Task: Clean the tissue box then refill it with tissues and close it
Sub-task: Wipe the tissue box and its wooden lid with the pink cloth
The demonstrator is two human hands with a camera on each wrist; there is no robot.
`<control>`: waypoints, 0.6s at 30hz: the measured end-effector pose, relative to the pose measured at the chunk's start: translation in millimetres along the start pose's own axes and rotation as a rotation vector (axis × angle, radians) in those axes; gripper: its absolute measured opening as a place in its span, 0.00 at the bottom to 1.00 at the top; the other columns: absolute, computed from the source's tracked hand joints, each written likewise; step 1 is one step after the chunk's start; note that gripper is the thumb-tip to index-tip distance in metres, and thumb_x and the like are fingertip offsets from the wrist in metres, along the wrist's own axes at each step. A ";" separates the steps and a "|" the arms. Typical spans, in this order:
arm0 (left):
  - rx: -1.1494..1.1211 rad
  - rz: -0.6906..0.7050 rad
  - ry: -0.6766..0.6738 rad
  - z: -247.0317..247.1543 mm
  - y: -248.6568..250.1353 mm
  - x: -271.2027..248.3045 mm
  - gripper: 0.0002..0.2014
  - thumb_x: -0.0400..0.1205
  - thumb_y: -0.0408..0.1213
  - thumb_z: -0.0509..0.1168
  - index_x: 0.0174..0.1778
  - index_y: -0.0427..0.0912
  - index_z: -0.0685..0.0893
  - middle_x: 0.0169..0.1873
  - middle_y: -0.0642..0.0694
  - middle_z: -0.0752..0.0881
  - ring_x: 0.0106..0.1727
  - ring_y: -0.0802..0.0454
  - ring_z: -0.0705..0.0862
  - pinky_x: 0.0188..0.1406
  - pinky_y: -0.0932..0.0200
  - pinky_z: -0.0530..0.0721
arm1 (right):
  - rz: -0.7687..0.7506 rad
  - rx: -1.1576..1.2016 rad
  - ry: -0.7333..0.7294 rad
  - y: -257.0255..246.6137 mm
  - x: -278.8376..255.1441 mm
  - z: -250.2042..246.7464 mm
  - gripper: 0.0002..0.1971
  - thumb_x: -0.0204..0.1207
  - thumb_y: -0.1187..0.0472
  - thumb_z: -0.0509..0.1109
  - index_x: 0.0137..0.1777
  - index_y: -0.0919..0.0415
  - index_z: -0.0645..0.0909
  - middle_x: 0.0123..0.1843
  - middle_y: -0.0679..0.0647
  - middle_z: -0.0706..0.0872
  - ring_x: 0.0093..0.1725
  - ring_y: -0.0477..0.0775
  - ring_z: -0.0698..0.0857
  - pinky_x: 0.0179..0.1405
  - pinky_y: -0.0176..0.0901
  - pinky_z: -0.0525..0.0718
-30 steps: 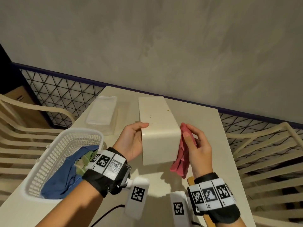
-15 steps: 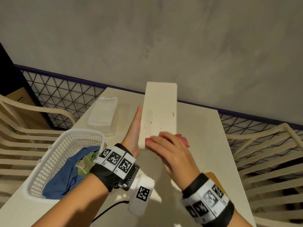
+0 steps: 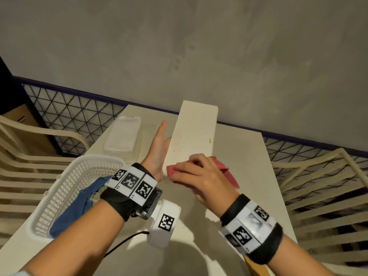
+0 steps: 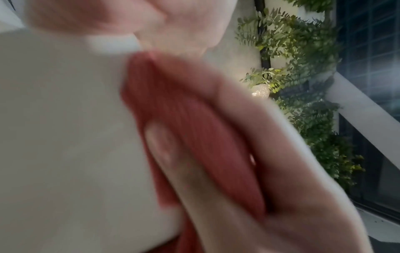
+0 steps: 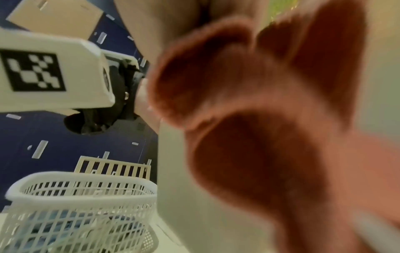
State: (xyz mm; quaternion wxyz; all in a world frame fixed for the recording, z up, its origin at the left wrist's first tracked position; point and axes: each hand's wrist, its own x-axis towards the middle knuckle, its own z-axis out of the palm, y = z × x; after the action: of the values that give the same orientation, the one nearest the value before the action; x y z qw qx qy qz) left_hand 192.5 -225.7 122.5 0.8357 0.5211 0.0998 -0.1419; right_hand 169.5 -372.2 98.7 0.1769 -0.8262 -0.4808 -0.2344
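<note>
The white tissue box [image 3: 194,134] is a long hollow cover. It slopes with its far end raised, and small specks dot its upper face. My left hand [image 3: 159,148] lies flat against its left side with straight fingers; the thumb is hidden. My right hand [image 3: 197,174] presses a bunched red cloth [image 3: 227,172] onto the near end of the box, fingers curled over it. The left wrist view shows, blurred, the red cloth [image 4: 194,137] under those fingers on the white box [image 4: 65,119]. The red cloth [image 5: 249,102] fills most of the right wrist view.
A clear pack of tissues [image 3: 123,138] lies at the table's far left. A white mesh basket [image 3: 65,188] with a blue cloth [image 3: 69,212] stands at the near left. Slatted chairs [image 3: 328,186] flank the table. A tan wooden piece [image 3: 253,265] lies at the near right.
The box has tipped from level between both hands to far end raised. My right hand moved the cloth from its right side onto its near end. My left fingers straightened.
</note>
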 end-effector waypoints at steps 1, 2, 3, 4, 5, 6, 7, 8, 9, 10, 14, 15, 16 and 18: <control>0.003 -0.014 0.007 -3.3 1.2 0.7 0.38 0.78 0.69 0.39 0.58 0.44 0.82 0.54 0.37 0.87 0.55 0.40 0.84 0.58 0.49 0.78 | -0.013 0.005 0.000 3.1 -6.3 -5.0 0.14 0.69 0.69 0.71 0.52 0.53 0.86 0.54 0.47 0.89 0.51 0.52 0.72 0.47 0.45 0.77; 0.010 -0.024 0.002 -4.4 2.0 -0.4 0.38 0.77 0.70 0.39 0.61 0.45 0.80 0.57 0.37 0.86 0.57 0.39 0.84 0.60 0.47 0.78 | -0.030 0.024 0.007 5.0 -11.9 -9.0 0.13 0.71 0.67 0.67 0.51 0.53 0.86 0.54 0.47 0.89 0.50 0.53 0.72 0.46 0.45 0.77; 0.015 -0.022 0.002 -4.0 1.4 -0.8 0.38 0.77 0.70 0.39 0.62 0.46 0.79 0.58 0.38 0.86 0.59 0.39 0.83 0.60 0.48 0.78 | -0.037 0.049 0.007 5.3 -14.0 -11.2 0.13 0.72 0.65 0.63 0.51 0.54 0.87 0.54 0.47 0.89 0.50 0.52 0.72 0.45 0.45 0.77; 0.012 -0.011 0.004 -1.7 0.6 -2.0 0.37 0.77 0.70 0.39 0.62 0.47 0.80 0.56 0.39 0.86 0.58 0.41 0.84 0.59 0.49 0.79 | -0.031 0.058 -0.007 5.3 -11.6 -11.3 0.14 0.72 0.63 0.61 0.51 0.54 0.87 0.54 0.47 0.89 0.50 0.52 0.72 0.44 0.45 0.78; -0.001 -0.003 0.010 1.9 -1.1 -2.9 0.37 0.78 0.69 0.39 0.61 0.46 0.81 0.54 0.40 0.87 0.56 0.42 0.84 0.57 0.51 0.80 | -0.011 0.051 -0.028 4.0 -5.9 -9.2 0.15 0.72 0.63 0.60 0.52 0.54 0.87 0.54 0.47 0.89 0.49 0.52 0.72 0.43 0.46 0.79; -0.011 0.000 0.016 5.6 -2.9 -3.5 0.37 0.78 0.68 0.40 0.60 0.44 0.81 0.53 0.40 0.87 0.55 0.43 0.85 0.57 0.52 0.80 | 0.015 0.036 -0.041 1.3 2.1 -6.3 0.15 0.72 0.62 0.60 0.52 0.53 0.87 0.52 0.46 0.90 0.48 0.53 0.72 0.40 0.46 0.80; -0.015 -0.004 0.024 7.8 -4.8 -2.9 0.37 0.78 0.69 0.42 0.61 0.43 0.82 0.54 0.40 0.87 0.56 0.44 0.85 0.58 0.54 0.80 | 0.042 0.027 -0.047 -1.7 10.5 -3.9 0.14 0.72 0.61 0.61 0.51 0.52 0.87 0.51 0.45 0.90 0.47 0.54 0.74 0.39 0.46 0.81; -0.016 -0.016 0.034 9.5 -6.0 -3.4 0.38 0.77 0.69 0.44 0.61 0.44 0.83 0.56 0.40 0.87 0.58 0.44 0.84 0.61 0.54 0.79 | 0.058 0.024 -0.054 -2.8 15.8 -1.9 0.12 0.72 0.61 0.64 0.50 0.51 0.87 0.50 0.44 0.90 0.45 0.55 0.76 0.39 0.45 0.81; -0.019 -0.024 0.036 9.8 -6.5 -4.1 0.38 0.76 0.70 0.45 0.60 0.44 0.84 0.58 0.40 0.86 0.60 0.44 0.84 0.63 0.54 0.78 | 0.063 0.026 -0.063 -2.5 17.5 -1.6 0.11 0.72 0.62 0.67 0.50 0.51 0.87 0.50 0.44 0.89 0.44 0.56 0.78 0.39 0.45 0.81; -0.022 -0.029 0.026 9.6 -6.2 -5.4 0.37 0.76 0.70 0.45 0.58 0.44 0.84 0.59 0.39 0.86 0.60 0.43 0.84 0.64 0.53 0.77 | 0.061 0.035 -0.077 -0.6 15.5 -3.5 0.11 0.71 0.63 0.70 0.51 0.50 0.87 0.51 0.43 0.89 0.45 0.57 0.79 0.40 0.46 0.81; -0.049 -0.018 0.045 1.6 -7.5 -8.4 0.34 0.78 0.68 0.42 0.53 0.46 0.83 0.52 0.39 0.87 0.53 0.43 0.85 0.56 0.51 0.79 | 0.133 0.172 -0.082 11.2 -7.0 -14.7 0.14 0.74 0.59 0.61 0.54 0.52 0.86 0.55 0.46 0.88 0.51 0.53 0.74 0.52 0.49 0.80; -0.047 -0.008 0.037 2.5 -7.5 -10.2 0.33 0.78 0.68 0.41 0.53 0.47 0.82 0.51 0.40 0.87 0.53 0.44 0.85 0.55 0.51 0.80 | 0.146 0.199 -0.074 8.3 -8.5 -13.6 0.14 0.74 0.60 0.61 0.54 0.54 0.86 0.55 0.48 0.88 0.51 0.52 0.73 0.52 0.48 0.79; -0.041 0.005 0.025 3.9 -8.9 -11.9 0.32 0.79 0.67 0.42 0.52 0.47 0.82 0.50 0.41 0.88 0.52 0.45 0.85 0.54 0.53 0.81 | 0.148 0.206 -0.075 3.3 -7.6 -9.8 0.13 0.74 0.62 0.62 0.54 0.54 0.86 0.54 0.48 0.88 0.50 0.52 0.73 0.52 0.46 0.79; 0.007 0.033 0.042 8.6 -14.5 -12.1 0.31 0.80 0.65 0.43 0.47 0.46 0.84 0.43 0.44 0.90 0.45 0.51 0.89 0.46 0.59 0.85 | 0.152 0.218 -0.095 -2.0 1.6 0.7 0.11 0.74 0.62 0.65 0.53 0.55 0.85 0.54 0.48 0.89 0.49 0.54 0.76 0.50 0.42 0.76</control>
State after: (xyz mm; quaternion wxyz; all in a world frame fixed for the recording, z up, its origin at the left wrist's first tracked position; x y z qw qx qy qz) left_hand 176.4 -237.9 117.9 0.8339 0.5284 0.1082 -0.1176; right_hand 168.6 -369.7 99.2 0.2599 -0.8464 -0.4470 -0.1274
